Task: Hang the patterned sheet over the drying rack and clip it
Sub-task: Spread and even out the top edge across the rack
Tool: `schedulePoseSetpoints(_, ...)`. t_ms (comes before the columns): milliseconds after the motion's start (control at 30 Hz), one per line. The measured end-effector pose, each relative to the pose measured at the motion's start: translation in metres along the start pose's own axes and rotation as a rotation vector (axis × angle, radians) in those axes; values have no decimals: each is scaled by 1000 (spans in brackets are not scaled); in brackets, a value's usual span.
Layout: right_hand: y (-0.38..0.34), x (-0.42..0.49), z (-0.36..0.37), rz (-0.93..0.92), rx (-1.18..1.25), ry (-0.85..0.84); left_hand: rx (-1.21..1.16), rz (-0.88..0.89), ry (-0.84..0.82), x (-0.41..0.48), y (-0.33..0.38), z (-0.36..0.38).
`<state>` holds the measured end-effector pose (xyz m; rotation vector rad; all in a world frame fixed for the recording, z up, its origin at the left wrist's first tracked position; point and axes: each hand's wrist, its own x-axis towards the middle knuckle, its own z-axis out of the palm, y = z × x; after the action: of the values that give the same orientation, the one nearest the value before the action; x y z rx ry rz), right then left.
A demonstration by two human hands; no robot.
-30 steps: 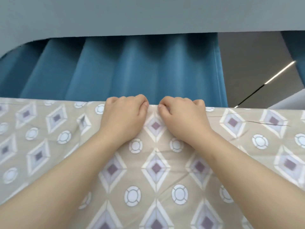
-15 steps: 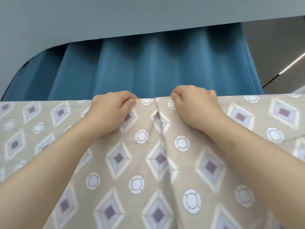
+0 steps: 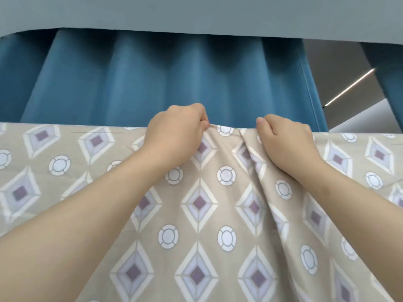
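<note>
"Beige cloth with mauve diamonds and white rings fills the lower half of your head view. That is the patterned sheet [image 3: 226,205], and it hangs down toward you from a straight top fold."

"The drying rack itself is hidden. You can only judge that a bar sits under that fold, in front of the blue curtain [image 3: 152,83]."

"Your left hand [image 3: 174,136] is at the fold just left of centre. Its fingers are curled over the far side and its thumb pinches the cloth against them."

"Your right hand [image 3: 285,144] grips the same edge a little apart, with knuckles bent over the top and the thumb tip lying on the fold."

"What matters is the axis. The fold runs left to right across your view, and both hands sit on that line, level with each other."

"Between them the cloth is slack. A pleat [image 3: 246,149] starts at the fold just beside your right thumb and runs down and to the right."

"So your right hand is the nearer one to the bunching. My guess is that you need to spread along the fold, not toward yourself."

"I agree. I see no clip anywhere, so clipping is not yet done, and one hand will probably have to let go to fetch one."
</note>
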<state>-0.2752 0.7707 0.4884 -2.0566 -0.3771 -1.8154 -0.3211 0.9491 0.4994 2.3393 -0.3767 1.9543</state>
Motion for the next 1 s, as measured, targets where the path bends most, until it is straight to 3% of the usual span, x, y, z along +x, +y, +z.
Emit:
schedulePoseSetpoints(167, 12, 2, -2, 57, -19, -1, 67, -236, 52, 5, -37, -17)
schedulePoseSetpoints(233, 11, 2, 1, 74, -26, -12, 110, -322, -5, 5, -49, -27)
schedulePoseSetpoints(500, -2, -4, 6, 20, 51, -23, -43, -28, -222, 4, 0, -3)
schedulePoseSetpoints(633, 2, -4, 5, 12, 123, -39, -86, -48, -103, 7, -1, -2)
schedulePoseSetpoints(767, 4, -2, 2, 25, 100, -17, 262, -201, 83, 2, -15, -15)
schedulePoseSetpoints(867, 1, -1, 2, 40, 74, -44, 390, -317, 15, -1, -20, -19)
schedulePoseSetpoints(1000, -3, -4, 1, 4, 100, -57, 87, -224, -152, 7, -5, -17)
